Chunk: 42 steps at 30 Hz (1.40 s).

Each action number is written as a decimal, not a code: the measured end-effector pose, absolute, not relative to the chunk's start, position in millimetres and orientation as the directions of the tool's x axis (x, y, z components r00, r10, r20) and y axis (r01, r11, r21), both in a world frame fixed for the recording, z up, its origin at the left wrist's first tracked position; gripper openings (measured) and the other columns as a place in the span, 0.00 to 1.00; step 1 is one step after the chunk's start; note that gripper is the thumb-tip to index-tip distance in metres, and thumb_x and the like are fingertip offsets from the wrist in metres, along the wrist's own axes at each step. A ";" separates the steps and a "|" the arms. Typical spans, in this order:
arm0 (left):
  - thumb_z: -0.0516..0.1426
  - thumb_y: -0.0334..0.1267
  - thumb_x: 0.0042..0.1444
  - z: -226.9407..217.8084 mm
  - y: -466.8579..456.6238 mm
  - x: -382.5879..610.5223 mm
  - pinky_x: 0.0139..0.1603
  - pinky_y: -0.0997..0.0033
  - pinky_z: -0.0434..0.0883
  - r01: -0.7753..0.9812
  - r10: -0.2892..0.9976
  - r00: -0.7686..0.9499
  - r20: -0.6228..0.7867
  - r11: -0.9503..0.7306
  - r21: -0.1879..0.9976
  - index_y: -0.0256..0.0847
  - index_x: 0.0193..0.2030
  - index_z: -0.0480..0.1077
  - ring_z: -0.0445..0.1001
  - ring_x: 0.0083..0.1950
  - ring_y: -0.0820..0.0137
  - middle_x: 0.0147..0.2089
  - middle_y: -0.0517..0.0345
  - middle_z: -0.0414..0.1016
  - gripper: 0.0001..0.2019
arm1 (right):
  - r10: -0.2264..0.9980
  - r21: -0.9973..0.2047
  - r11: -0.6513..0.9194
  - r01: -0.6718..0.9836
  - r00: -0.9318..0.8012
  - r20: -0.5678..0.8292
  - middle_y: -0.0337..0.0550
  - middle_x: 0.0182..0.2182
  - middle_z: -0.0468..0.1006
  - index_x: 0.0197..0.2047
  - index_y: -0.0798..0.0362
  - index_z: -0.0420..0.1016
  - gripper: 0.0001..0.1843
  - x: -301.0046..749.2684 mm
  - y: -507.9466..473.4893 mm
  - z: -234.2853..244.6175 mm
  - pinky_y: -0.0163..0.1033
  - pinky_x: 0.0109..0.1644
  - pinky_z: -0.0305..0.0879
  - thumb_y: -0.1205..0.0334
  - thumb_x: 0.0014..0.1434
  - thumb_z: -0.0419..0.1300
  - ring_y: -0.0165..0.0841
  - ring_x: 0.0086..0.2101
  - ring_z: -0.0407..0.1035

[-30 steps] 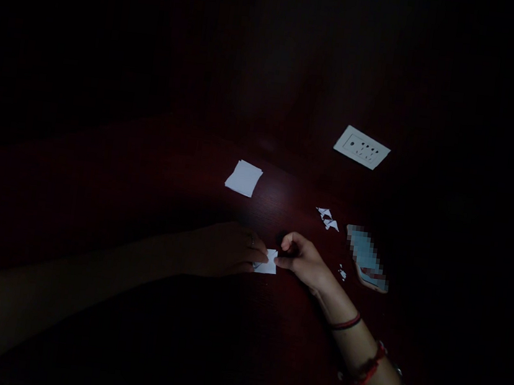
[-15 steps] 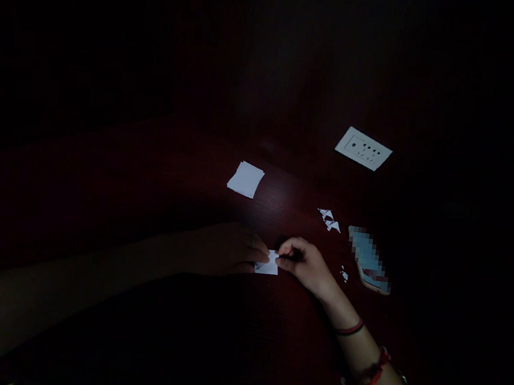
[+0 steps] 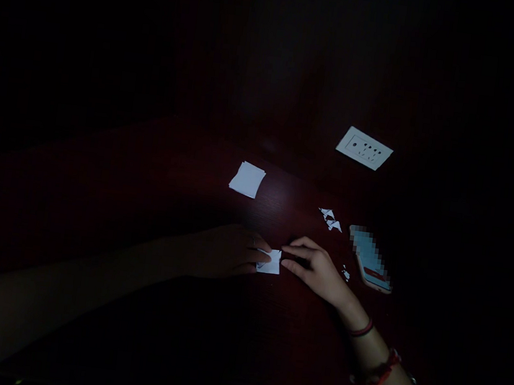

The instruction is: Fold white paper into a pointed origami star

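A small white folded paper [image 3: 271, 263] lies on a dark red wooden table [image 3: 143, 203] in very dim light. My left hand [image 3: 226, 251] rests on the table with its fingertips pressing down the paper's left edge. My right hand [image 3: 316, 268] lies flat to the right of the paper, fingers stretched out, their tips touching its right edge. Red and dark bands and a metal bangle circle my right wrist.
A stack of white paper squares [image 3: 247, 179] lies farther back. Small folded white pieces [image 3: 330, 219] and tiny scraps [image 3: 345, 273] sit to the right, beside a phone [image 3: 369, 259]. A white socket plate [image 3: 364, 147] is at the back right.
My right hand has gone from a curled pinch at the paper's right edge to fingers stretched flat. My left hand has stayed on the paper.
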State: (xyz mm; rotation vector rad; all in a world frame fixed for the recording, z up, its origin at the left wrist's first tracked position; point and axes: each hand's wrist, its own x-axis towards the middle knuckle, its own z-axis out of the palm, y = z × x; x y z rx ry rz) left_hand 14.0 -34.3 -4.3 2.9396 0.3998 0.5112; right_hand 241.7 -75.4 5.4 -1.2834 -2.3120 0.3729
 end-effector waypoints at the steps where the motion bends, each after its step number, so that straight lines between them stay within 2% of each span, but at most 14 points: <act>1: 0.47 0.38 0.58 -4.7 -33.9 14.0 0.52 0.68 0.54 0.233 0.276 0.908 0.314 -0.958 0.169 0.44 0.52 0.59 0.58 0.53 0.68 0.53 0.58 0.62 0.15 | 0.864 -0.464 0.504 0.728 -0.428 0.267 0.43 0.35 0.68 0.43 0.53 0.70 0.15 240.4 -74.8 5.1 0.36 0.41 0.62 0.60 0.51 0.57 0.31 0.37 0.64; 8: 0.47 0.38 0.58 0.5 -34.9 16.1 0.52 0.69 0.54 0.251 0.280 0.918 0.279 -0.958 0.136 0.44 0.52 0.58 0.58 0.54 0.68 0.55 0.60 0.60 0.15 | 0.913 -0.488 0.403 0.774 -0.300 0.277 0.40 0.27 0.69 0.30 0.54 0.72 0.04 226.7 -78.5 5.9 0.34 0.35 0.61 0.65 0.49 0.58 0.29 0.30 0.64; 15: 0.48 0.39 0.57 3.2 -37.8 18.0 0.52 0.67 0.53 0.262 0.290 0.916 0.278 -0.956 0.133 0.44 0.51 0.60 0.60 0.51 0.68 0.51 0.59 0.64 0.14 | 0.935 -0.528 0.343 0.777 -0.228 0.271 0.39 0.25 0.69 0.27 0.54 0.70 0.01 224.5 -79.7 5.8 0.33 0.32 0.59 0.67 0.47 0.59 0.28 0.27 0.63; 29: 0.50 0.39 0.56 1.6 -35.0 17.9 0.52 0.67 0.54 0.233 0.266 0.918 0.293 -0.962 0.143 0.45 0.52 0.59 0.60 0.52 0.67 0.52 0.59 0.63 0.16 | 0.913 -0.603 0.399 0.690 -0.360 0.192 0.38 0.25 0.68 0.28 0.56 0.70 0.03 231.5 -73.3 0.5 0.32 0.30 0.58 0.66 0.51 0.56 0.26 0.27 0.62; 42: 0.49 0.39 0.56 1.2 -35.1 16.3 0.52 0.65 0.55 0.227 0.254 0.927 0.277 -0.966 0.127 0.45 0.52 0.59 0.58 0.53 0.66 0.53 0.58 0.62 0.16 | 0.829 -0.520 0.554 0.650 -0.487 0.276 0.38 0.26 0.68 0.30 0.54 0.71 0.05 234.7 -78.8 8.4 0.31 0.31 0.58 0.68 0.52 0.54 0.26 0.28 0.63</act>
